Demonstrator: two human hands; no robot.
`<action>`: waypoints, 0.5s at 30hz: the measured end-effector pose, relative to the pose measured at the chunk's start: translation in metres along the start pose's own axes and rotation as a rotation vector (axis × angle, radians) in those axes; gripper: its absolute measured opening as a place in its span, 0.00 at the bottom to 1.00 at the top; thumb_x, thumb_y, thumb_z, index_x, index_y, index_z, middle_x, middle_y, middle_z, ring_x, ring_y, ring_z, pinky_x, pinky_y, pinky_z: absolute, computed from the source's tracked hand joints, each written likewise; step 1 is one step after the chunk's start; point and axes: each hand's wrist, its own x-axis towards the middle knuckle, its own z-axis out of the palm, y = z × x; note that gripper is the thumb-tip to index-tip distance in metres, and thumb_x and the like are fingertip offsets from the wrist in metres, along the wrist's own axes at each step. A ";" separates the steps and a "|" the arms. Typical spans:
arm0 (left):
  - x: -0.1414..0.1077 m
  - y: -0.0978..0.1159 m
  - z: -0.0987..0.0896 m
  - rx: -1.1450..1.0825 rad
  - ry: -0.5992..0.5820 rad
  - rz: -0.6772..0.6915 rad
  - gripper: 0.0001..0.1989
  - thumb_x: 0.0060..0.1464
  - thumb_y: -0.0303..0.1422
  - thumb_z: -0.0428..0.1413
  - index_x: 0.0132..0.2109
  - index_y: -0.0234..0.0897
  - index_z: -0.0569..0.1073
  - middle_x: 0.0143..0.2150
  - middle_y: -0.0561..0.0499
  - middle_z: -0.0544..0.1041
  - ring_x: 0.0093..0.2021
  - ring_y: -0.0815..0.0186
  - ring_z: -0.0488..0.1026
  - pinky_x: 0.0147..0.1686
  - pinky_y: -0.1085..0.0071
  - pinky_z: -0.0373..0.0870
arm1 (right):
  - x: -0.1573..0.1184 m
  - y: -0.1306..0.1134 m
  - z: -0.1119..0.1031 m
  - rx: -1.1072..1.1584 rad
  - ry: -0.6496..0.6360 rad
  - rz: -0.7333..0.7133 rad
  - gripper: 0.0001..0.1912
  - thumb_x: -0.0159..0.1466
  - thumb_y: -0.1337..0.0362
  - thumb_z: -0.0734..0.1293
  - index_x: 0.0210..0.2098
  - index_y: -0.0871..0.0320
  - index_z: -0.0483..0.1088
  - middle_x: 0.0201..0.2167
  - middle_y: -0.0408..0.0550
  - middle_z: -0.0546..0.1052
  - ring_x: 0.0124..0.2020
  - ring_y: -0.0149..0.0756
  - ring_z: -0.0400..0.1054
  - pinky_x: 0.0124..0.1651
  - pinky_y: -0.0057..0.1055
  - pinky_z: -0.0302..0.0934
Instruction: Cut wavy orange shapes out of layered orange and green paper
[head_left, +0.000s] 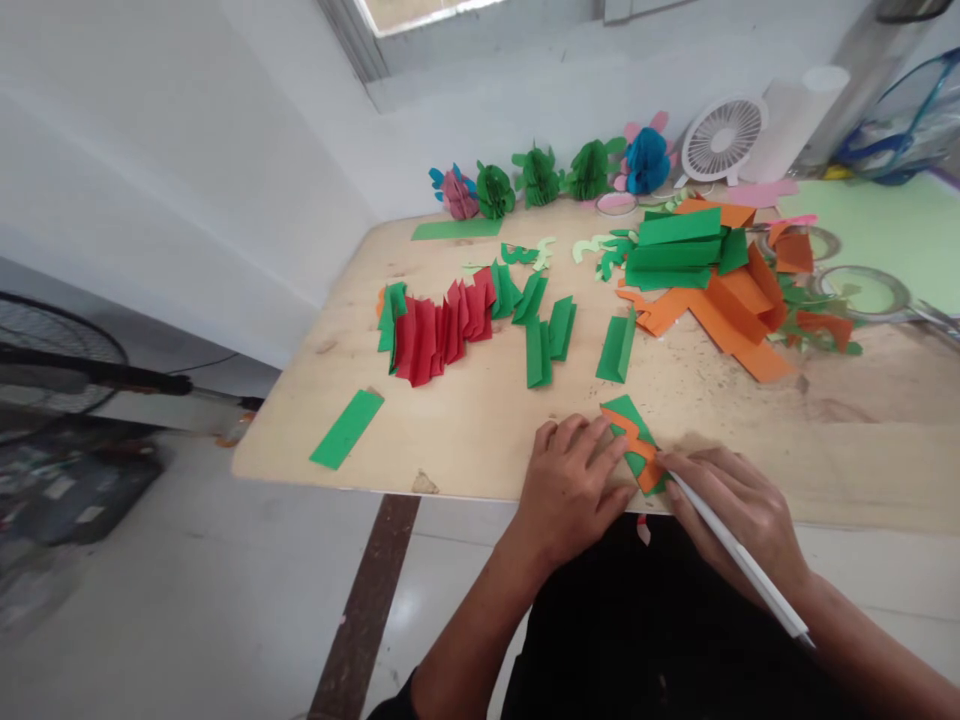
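A green paper piece (pixel 622 405) lies near the table's front edge with an orange paper cutout (pixel 637 440) on top of it. My right hand (pixel 739 505) is closed around a white pen (pixel 739 555), whose tip meets the right side of the orange cutout. To the left, my left hand (pixel 574 480) rests with its fingers spread, fingertips at the left edge of the papers. Folded green strips (pixel 616 349) stand just beyond the hands.
Folded red papers (pixel 424 340) stand at the left, near a flat green strip (pixel 347 430). Stacked green strips (pixel 675 250) and orange papers (pixel 742 310) lie at the right. Paper figures (pixel 538 177), a white fan (pixel 724 140) and tape rolls (pixel 862 290) are farther back.
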 end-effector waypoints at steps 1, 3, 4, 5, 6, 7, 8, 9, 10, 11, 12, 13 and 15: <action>0.000 -0.002 -0.001 -0.007 -0.010 0.016 0.21 0.61 0.44 0.51 0.56 0.39 0.72 0.61 0.47 0.69 0.57 0.52 0.62 0.56 0.51 0.58 | 0.000 0.000 0.000 -0.001 0.001 -0.002 0.15 0.60 0.76 0.66 0.47 0.65 0.69 0.32 0.51 0.78 0.35 0.38 0.70 0.38 0.36 0.64; -0.001 -0.007 -0.005 -0.026 -0.035 0.043 0.21 0.61 0.44 0.50 0.56 0.39 0.71 0.63 0.46 0.67 0.58 0.51 0.62 0.57 0.50 0.57 | 0.001 -0.001 0.000 -0.003 -0.001 -0.006 0.15 0.60 0.75 0.66 0.47 0.65 0.69 0.32 0.51 0.78 0.34 0.39 0.70 0.37 0.36 0.64; -0.002 -0.010 -0.006 -0.036 -0.051 0.057 0.21 0.61 0.44 0.51 0.56 0.39 0.71 0.64 0.46 0.66 0.59 0.50 0.61 0.58 0.50 0.57 | 0.001 -0.001 -0.001 -0.004 -0.003 -0.005 0.15 0.60 0.76 0.66 0.48 0.65 0.69 0.32 0.51 0.78 0.34 0.39 0.70 0.37 0.37 0.64; -0.003 -0.013 -0.008 -0.047 -0.069 0.074 0.21 0.61 0.44 0.51 0.56 0.40 0.71 0.65 0.46 0.65 0.60 0.50 0.60 0.58 0.49 0.56 | 0.002 -0.001 -0.001 -0.004 -0.007 -0.002 0.15 0.60 0.76 0.66 0.48 0.65 0.69 0.32 0.51 0.78 0.34 0.39 0.70 0.37 0.37 0.64; -0.003 -0.015 -0.010 -0.059 -0.088 0.094 0.21 0.61 0.44 0.51 0.56 0.40 0.72 0.65 0.46 0.64 0.61 0.49 0.59 0.59 0.49 0.55 | 0.002 -0.001 -0.001 -0.004 -0.012 0.001 0.15 0.60 0.76 0.66 0.48 0.65 0.69 0.32 0.51 0.78 0.34 0.39 0.70 0.37 0.37 0.64; -0.004 -0.018 -0.012 -0.072 -0.106 0.118 0.20 0.61 0.44 0.52 0.56 0.41 0.72 0.66 0.47 0.63 0.62 0.49 0.58 0.60 0.48 0.55 | 0.002 -0.001 -0.001 -0.005 -0.018 0.004 0.15 0.61 0.76 0.66 0.48 0.65 0.69 0.32 0.51 0.78 0.34 0.39 0.70 0.36 0.36 0.64; -0.004 -0.021 -0.013 -0.084 -0.121 0.145 0.20 0.61 0.44 0.52 0.56 0.42 0.72 0.66 0.47 0.63 0.63 0.49 0.57 0.60 0.48 0.54 | 0.002 -0.001 -0.001 -0.005 -0.026 0.007 0.15 0.61 0.76 0.66 0.48 0.65 0.69 0.31 0.52 0.78 0.34 0.39 0.70 0.36 0.36 0.64; -0.005 -0.023 -0.014 -0.093 -0.134 0.172 0.20 0.61 0.44 0.51 0.56 0.43 0.72 0.66 0.48 0.63 0.64 0.49 0.56 0.60 0.48 0.54 | 0.002 -0.001 -0.001 -0.004 -0.031 0.009 0.16 0.61 0.76 0.66 0.48 0.66 0.69 0.32 0.52 0.78 0.34 0.39 0.70 0.36 0.36 0.64; -0.005 -0.026 -0.016 -0.101 -0.146 0.197 0.20 0.62 0.45 0.51 0.56 0.43 0.71 0.66 0.49 0.63 0.65 0.49 0.56 0.61 0.48 0.53 | 0.002 -0.001 -0.001 -0.001 -0.035 0.011 0.16 0.60 0.76 0.66 0.48 0.66 0.69 0.32 0.52 0.78 0.35 0.40 0.70 0.36 0.37 0.64; -0.005 -0.028 -0.017 -0.107 -0.156 0.218 0.20 0.62 0.45 0.50 0.57 0.44 0.71 0.66 0.49 0.64 0.65 0.50 0.55 0.61 0.48 0.53 | 0.002 -0.001 -0.001 0.003 -0.038 0.013 0.16 0.60 0.76 0.66 0.48 0.66 0.69 0.32 0.52 0.78 0.35 0.40 0.71 0.37 0.37 0.65; -0.005 -0.030 -0.017 -0.111 -0.166 0.235 0.21 0.63 0.45 0.49 0.58 0.44 0.70 0.66 0.49 0.64 0.66 0.50 0.55 0.61 0.48 0.53 | 0.002 -0.001 -0.002 0.004 -0.039 0.014 0.16 0.60 0.76 0.66 0.48 0.66 0.69 0.32 0.52 0.78 0.36 0.40 0.71 0.37 0.37 0.65; -0.005 -0.032 -0.018 -0.113 -0.174 0.247 0.21 0.63 0.46 0.49 0.59 0.44 0.69 0.66 0.49 0.64 0.66 0.49 0.55 0.61 0.47 0.52 | 0.003 -0.001 -0.002 0.006 -0.040 0.015 0.16 0.60 0.76 0.66 0.48 0.65 0.69 0.32 0.52 0.78 0.36 0.40 0.71 0.37 0.37 0.65; -0.004 -0.034 -0.019 -0.112 -0.185 0.259 0.23 0.63 0.47 0.49 0.61 0.44 0.67 0.66 0.48 0.64 0.67 0.49 0.54 0.62 0.47 0.51 | 0.004 -0.002 -0.002 0.007 -0.037 0.016 0.16 0.60 0.76 0.66 0.48 0.66 0.70 0.32 0.52 0.79 0.36 0.40 0.71 0.38 0.37 0.65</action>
